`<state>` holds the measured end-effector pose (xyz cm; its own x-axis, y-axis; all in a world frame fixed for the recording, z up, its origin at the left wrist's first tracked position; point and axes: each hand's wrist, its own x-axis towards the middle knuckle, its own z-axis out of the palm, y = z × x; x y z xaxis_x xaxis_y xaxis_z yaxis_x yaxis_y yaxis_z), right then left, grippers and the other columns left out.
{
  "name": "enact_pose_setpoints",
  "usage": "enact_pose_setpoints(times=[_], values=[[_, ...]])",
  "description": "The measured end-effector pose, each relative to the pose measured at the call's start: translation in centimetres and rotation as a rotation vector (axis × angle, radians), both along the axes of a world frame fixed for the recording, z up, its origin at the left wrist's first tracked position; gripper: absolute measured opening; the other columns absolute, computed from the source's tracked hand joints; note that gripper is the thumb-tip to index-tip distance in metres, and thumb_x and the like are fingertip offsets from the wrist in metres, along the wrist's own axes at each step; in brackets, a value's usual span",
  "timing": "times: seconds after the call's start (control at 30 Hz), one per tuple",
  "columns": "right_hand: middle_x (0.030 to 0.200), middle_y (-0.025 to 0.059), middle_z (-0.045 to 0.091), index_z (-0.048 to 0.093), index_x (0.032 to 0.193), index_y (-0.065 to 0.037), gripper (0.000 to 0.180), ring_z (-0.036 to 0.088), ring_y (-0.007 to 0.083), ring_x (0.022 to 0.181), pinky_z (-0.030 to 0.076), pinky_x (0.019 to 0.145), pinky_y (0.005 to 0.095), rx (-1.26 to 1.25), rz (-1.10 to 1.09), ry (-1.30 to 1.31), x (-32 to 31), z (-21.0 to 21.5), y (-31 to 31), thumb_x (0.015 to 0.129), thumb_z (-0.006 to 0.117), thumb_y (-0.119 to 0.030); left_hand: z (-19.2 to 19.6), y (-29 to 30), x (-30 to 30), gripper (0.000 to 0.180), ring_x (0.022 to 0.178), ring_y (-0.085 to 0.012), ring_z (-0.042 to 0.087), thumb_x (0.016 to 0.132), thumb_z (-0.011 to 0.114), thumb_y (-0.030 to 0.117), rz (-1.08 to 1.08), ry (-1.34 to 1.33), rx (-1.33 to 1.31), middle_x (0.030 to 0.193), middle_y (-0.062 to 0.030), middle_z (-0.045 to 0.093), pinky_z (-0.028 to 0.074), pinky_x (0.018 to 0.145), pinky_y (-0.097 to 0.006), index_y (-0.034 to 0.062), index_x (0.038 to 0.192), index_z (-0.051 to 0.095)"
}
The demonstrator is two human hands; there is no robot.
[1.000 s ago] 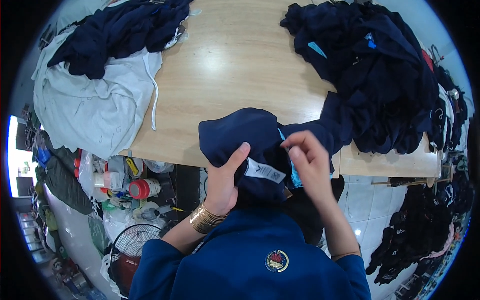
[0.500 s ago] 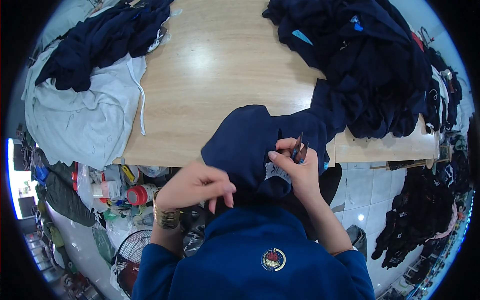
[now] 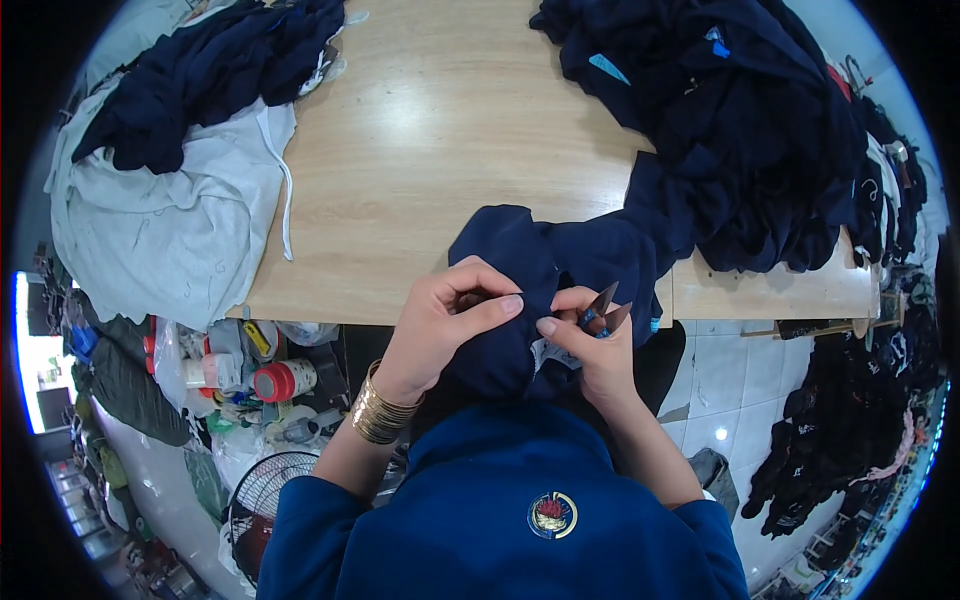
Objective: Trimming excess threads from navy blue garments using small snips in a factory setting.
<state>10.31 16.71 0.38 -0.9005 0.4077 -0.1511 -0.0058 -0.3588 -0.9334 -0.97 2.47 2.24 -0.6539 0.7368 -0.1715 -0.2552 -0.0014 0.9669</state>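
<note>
Cloth (image 3: 490,238), dark blue, lies over the near edge of our bench (image 3: 430,130). Our left hand (image 3: 440,320) pinches in front of it, but we cannot tell on what; our right hand (image 3: 598,348) is closed around small scissors (image 3: 603,300). Farther right sits a dark pile (image 3: 760,130), and farther left, gray cloth (image 3: 165,240).

From my head, one wide view looks down over my shirt (image 3: 480,500) at my left grip (image 3: 438,328) and right grip (image 3: 603,355), close by, and the surface (image 3: 430,130) beyond.

No words could be read: the label (image 3: 544,353) on the cloth (image 3: 600,248) bore illegible print, the shirt (image 3: 450,500) an emblem (image 3: 552,515).
</note>
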Motion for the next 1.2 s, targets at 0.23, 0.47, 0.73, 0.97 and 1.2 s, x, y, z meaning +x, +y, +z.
enact_pose_setpoints(times=[0.23, 0.47, 0.73, 0.97, 1.2], values=[[0.069, 0.0029, 0.052, 0.054, 0.096, -0.005, 0.025, 0.047, 0.0098, 0.059, 0.036, 0.053, 0.0216, 0.628, 0.044, -0.194, 0.6, 2.4, 1.2, 0.081, 0.067, -0.019, 0.6, 0.3, 0.6, 0.011, 0.078, -0.005, 0.051, 0.084, 0.063, 0.013, 0.022, -0.149, -0.009, 0.082, 0.0014, 0.059, 0.039, 0.073, -0.02, 0.0031, 0.087, 0.063], [0.071, 0.0024, 0.054, 0.059, 0.09, -0.008, 0.027, 0.051, 0.0162, 0.059, 0.034, 0.051, 0.0274, 1.468, -0.022, -0.039, 2.1, 4.6, 1.4, 0.077, 0.068, -0.029, 0.5, 0.6, 1.2, 0.011, 0.077, -0.0049, 0.051, 0.084, 0.062, 0.013, 0.042, -0.204, 0.037, 0.081, 0.0013, 0.06, 0.04, 0.074, -0.02, 0.0031, 0.088, 0.063], [0.069, 0.0044, 0.056, 0.059, 0.088, -0.007, 0.022, 0.052, 0.0195, 0.058, 0.036, 0.053, 0.0307, 1.564, -0.016, -0.047, 1.5, 4.8, 1.4, 0.076, 0.069, -0.023, 0.4, 0.9, 1.8, 0.01, 0.076, -0.0043, 0.05, 0.084, 0.062, 0.013, 0.056, -0.181, 0.051, 0.08, 0.0018, 0.059, 0.039, 0.073, -0.019, 0.0037, 0.087, 0.062], [0.07, 0.0046, 0.056, 0.06, 0.088, -0.006, 0.022, 0.052, 0.0196, 0.058, 0.035, 0.053, 0.0301, 1.54, 0.0, -0.029, 1.4, 4.7, 1.5, 0.076, 0.069, -0.023, 0.5, 1.0, 1.7, 0.01, 0.076, -0.0039, 0.049, 0.084, 0.062, 0.013, 0.058, -0.221, 0.056, 0.08, 0.0023, 0.059, 0.038, 0.073, -0.019, 0.0037, 0.087, 0.062], [0.066, 0.0008, 0.052, 0.059, 0.087, -0.009, 0.023, 0.05, 0.0138, 0.056, 0.035, 0.051, 0.0269, 1.583, -0.029, 0.011, 1.2, 4.4, 1.7, 0.077, 0.068, -0.028, 0.5, 0.9, 1.7, 0.011, 0.077, -0.0045, 0.05, 0.085, 0.062, 0.014, 0.03, -0.207, 0.052, 0.081, 0.0015, 0.059, 0.038, 0.074, -0.02, 0.004, 0.088, 0.063]])
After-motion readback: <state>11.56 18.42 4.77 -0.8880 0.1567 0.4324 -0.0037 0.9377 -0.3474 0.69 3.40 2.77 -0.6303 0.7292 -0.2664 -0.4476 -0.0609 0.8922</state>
